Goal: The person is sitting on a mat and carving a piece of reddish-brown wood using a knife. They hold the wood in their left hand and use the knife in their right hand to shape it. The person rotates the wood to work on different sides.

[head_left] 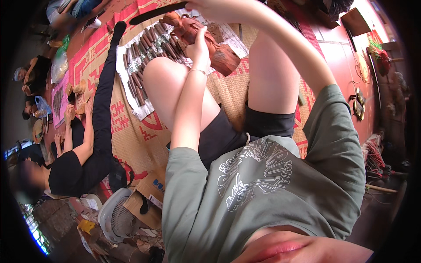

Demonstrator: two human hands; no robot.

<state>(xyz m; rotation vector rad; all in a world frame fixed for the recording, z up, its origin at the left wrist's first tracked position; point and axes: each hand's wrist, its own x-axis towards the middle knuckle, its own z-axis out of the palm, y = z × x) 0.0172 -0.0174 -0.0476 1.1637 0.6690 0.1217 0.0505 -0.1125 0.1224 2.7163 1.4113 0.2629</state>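
Note:
My left hand (199, 49) is closed around a reddish-brown carved wooden figure (223, 59). The carving tilts between my raised knees, its broad base toward me and its carved top pointing to the upper left. At the upper edge of the picture, my right hand (199, 6) grips one end of a long, flat, dark tool (155, 13). That tool stretches leftward just above the carving's top, and whether the two touch I cannot tell. Beyond my left knee, rows of carving chisels (147, 41) with brown handles lie on a white cloth (142, 111).
A patterned straw mat (131, 127) lies under me. On the left, a co-worker in black (74, 171) sits with one leg stretched along the mat, hands at a light wooden piece (70, 114). A fan (116, 215) and cardboard box (147, 197) stand at the lower left.

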